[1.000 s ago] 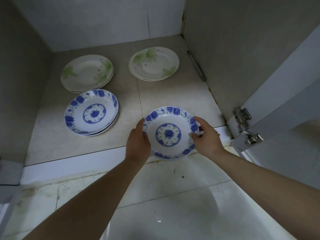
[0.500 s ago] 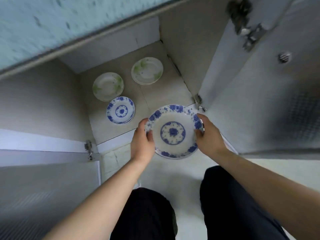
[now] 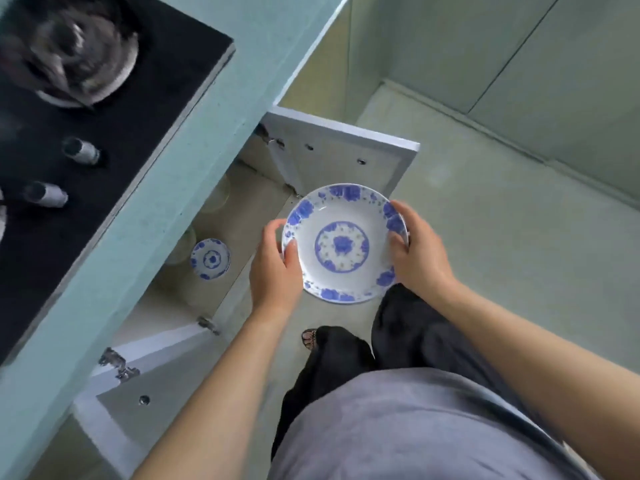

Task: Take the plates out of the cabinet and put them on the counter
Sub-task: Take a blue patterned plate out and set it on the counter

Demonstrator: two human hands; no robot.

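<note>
- A blue-and-white floral plate [image 3: 343, 242] sits at the frame's centre, held level above the floor, out of the cabinet [image 3: 242, 216].
- The left hand [image 3: 275, 268] grips its left rim, thumb on the upper face.
- The right hand [image 3: 417, 252] clasps the right rim the same way.
- Left of centre, another blue-patterned plate [image 3: 210, 258] lies on the cabinet floor; paler plates beside it are partly hidden under the table [image 3: 194, 140] edge.
- Both cabinet doors [image 3: 343, 157] stand open.
- A black hob [image 3: 114, 109] with a blurred burner [image 3: 74, 50] fills the upper left.
</note>
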